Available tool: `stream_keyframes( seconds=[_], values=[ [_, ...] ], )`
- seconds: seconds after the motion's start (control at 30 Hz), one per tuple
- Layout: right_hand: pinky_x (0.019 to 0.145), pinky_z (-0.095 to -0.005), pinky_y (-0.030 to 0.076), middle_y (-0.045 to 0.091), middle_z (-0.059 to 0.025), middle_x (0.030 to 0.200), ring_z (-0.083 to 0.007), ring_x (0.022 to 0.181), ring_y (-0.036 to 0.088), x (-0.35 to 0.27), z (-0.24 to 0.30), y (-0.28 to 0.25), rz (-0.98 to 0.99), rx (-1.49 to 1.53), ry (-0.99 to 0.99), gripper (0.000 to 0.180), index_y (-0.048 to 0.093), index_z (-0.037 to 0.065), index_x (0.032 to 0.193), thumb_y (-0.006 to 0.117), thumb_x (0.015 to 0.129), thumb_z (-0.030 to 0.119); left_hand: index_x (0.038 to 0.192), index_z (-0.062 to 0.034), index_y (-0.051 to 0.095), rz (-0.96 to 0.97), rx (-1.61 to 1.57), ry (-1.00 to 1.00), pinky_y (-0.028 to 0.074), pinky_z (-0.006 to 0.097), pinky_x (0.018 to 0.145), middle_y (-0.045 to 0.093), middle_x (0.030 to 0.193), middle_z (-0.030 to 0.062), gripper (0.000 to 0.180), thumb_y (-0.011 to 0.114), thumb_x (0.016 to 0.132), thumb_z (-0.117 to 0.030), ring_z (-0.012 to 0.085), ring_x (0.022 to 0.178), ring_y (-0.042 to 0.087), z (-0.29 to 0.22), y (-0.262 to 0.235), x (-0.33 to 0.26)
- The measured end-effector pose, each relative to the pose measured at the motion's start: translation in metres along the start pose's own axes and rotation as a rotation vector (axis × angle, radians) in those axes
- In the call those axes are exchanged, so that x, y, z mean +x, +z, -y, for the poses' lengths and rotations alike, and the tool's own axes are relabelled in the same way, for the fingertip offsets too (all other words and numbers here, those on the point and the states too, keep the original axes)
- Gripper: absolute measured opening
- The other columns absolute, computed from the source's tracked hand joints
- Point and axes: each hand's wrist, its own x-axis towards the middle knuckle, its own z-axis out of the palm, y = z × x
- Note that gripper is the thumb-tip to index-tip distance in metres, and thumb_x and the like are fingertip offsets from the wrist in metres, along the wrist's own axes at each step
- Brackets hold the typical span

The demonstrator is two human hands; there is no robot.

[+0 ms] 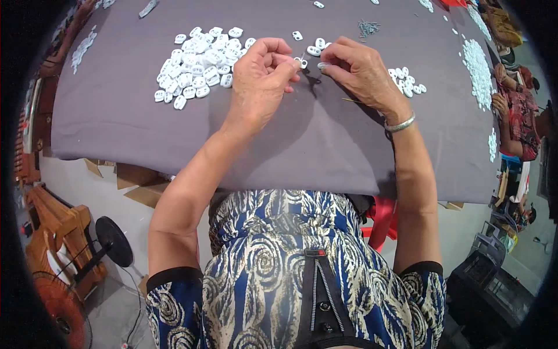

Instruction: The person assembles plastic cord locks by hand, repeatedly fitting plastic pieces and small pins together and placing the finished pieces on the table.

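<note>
Above the grey-purple cloth, my left hand [264, 72] pinches a small white two-hole cord lock piece [300, 63] between thumb and fingertips. Just across a narrow gap, my right hand [361, 71] is closed on another small white cord lock piece [322, 66], partly covered by the thumb and finger. A large heap of white cord lock pieces [203, 58] lies left of my left hand. Beyond my fingertips sits a little cluster of similar pieces [314, 50], with a single loose piece [297, 35] farther off. A smaller group [408, 81] lies right of my right wrist.
A small pile of thin grey pins or springs [368, 28] lies at the far right. More white pieces [478, 72] spread along the cloth's right edge, near another person's hands [500, 90]. The table cloth [116, 131] ends in front of my lap; cardboard boxes [142, 183] stand below.
</note>
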Motion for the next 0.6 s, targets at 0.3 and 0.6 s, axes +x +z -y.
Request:
stream_keyframes(
  seconds=[0.3,0.6],
  values=[
    [0.058,-0.0208,0.042,0.057,0.0041,0.072,-0.0042,0.067,0.05,0.0,0.013,-0.001,-0.075,0.555,0.234,0.012,0.062,0.0,0.086,0.066,0.082,0.011,0.106,-0.001,0.052,0.011,0.034,0.035,0.047,0.02,0.059,0.058,0.083,0.0027,0.023,0.062,0.085,-0.003,0.0074,0.07,0.056,0.0,0.002,-0.002],
    [0.058,-0.0274,0.047,0.056,-0.0034,0.07,-0.0166,0.062,0.057,-0.001,0.018,0.003,-0.198,0.069,-0.012,0.009,0.061,0.004,0.084,0.065,0.076,0.004,0.106,0.0001,0.052,0.035,-0.008,0.121,0.048,0.02,0.06,0.058,0.084,0.0041,0.023,0.061,0.085,-0.001,0.008,0.071,0.056,-0.002,0.004,-0.005]
  ],
)
